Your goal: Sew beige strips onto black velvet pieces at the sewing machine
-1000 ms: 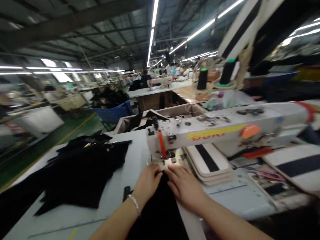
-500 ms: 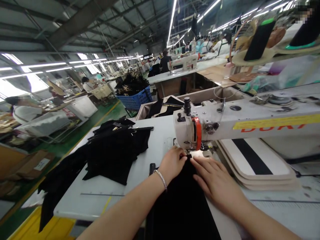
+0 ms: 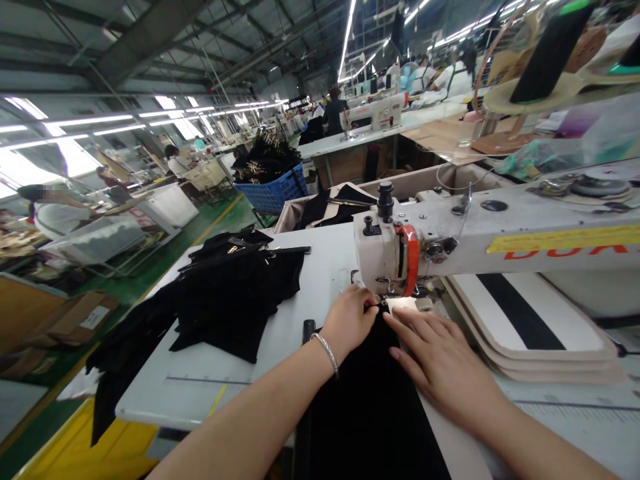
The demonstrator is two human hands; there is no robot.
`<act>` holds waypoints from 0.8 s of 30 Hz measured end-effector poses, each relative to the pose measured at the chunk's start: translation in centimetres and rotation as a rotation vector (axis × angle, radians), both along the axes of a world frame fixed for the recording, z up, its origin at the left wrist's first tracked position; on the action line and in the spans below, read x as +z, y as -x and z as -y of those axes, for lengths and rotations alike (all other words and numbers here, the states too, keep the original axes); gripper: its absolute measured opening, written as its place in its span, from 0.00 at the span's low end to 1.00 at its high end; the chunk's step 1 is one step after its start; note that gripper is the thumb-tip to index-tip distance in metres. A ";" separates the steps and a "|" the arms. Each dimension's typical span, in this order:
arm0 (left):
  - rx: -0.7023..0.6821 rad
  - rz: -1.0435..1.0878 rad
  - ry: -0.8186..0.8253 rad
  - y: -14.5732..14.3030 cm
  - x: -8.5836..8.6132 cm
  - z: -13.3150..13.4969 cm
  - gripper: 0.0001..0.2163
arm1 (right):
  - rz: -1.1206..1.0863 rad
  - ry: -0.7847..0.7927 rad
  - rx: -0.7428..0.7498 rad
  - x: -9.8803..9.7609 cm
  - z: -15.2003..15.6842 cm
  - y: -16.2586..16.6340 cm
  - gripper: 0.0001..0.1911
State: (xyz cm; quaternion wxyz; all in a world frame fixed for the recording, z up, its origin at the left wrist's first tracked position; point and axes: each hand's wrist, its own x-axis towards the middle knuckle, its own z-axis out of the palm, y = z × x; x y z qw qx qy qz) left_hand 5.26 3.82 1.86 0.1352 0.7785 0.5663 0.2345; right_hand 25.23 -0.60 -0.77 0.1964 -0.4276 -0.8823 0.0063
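Note:
A strip of black fabric [image 3: 370, 407] runs from the table's front edge up to the needle of a white sewing machine [image 3: 450, 247]. My left hand [image 3: 349, 320], with a silver bracelet on the wrist, has its fingers curled and pinches the fabric's left edge just below the presser foot. My right hand [image 3: 440, 363] lies flat on the fabric's right side, fingers stretched toward the needle.
A heap of black garments [image 3: 225, 300] lies on the white table [image 3: 320, 280] to the left. Stacked white-and-black striped panels [image 3: 520, 327] sit under the machine arm. Thread cones [image 3: 545, 53] stand above right. A blue crate [image 3: 273, 193] and other workers are behind.
The view has swung left and steadied. Both hands stay at the needle with the fabric, having shifted only slightly.

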 end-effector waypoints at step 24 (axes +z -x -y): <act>-0.341 -0.227 -0.068 1.7 -0.1 3.2 0.15 | -0.019 -0.039 -0.021 -0.6 0.1 0.0 0.26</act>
